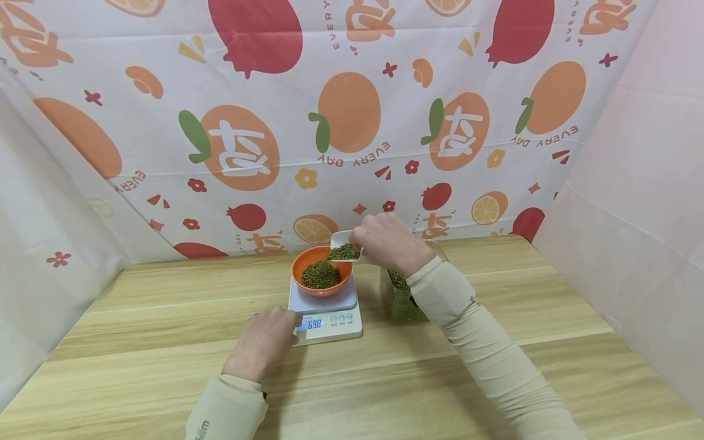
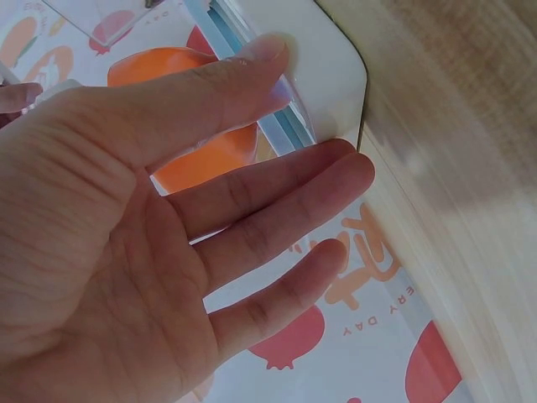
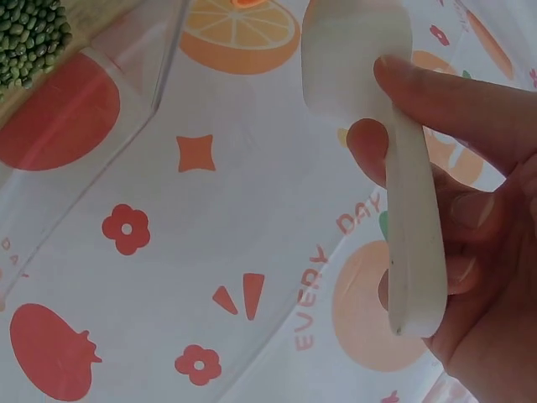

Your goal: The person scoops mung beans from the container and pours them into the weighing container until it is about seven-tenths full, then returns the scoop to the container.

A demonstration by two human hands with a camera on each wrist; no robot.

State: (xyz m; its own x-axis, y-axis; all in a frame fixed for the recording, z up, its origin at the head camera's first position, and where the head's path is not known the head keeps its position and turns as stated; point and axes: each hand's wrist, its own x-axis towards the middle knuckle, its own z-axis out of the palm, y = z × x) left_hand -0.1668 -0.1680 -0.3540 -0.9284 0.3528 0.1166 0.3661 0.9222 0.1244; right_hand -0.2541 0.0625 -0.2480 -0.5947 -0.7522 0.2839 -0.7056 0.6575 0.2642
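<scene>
My right hand (image 1: 387, 241) grips the handle of a white scoop (image 3: 417, 227) with green mung beans in it. It tilts over the right rim of an orange bowl (image 1: 321, 291), and beans spill from its lip. A heap of mung beans (image 1: 321, 275) lies inside the bowl. The bowl stands on a white digital kitchen scale (image 1: 335, 332), whose lit display reads about 69.8. At the scale's front left corner is my left hand (image 1: 267, 339); in the left wrist view its fingers (image 2: 268, 227) are nearly straight, with thumb and fingertips touching the scale.
Right of the scale, a clear container (image 1: 404, 308) holds more mung beans, partly hidden by my right wrist. All of it stands on a wooden table (image 1: 165, 348). A fruit-printed cloth (image 1: 352, 177) hangs behind, with pale cloth at both sides.
</scene>
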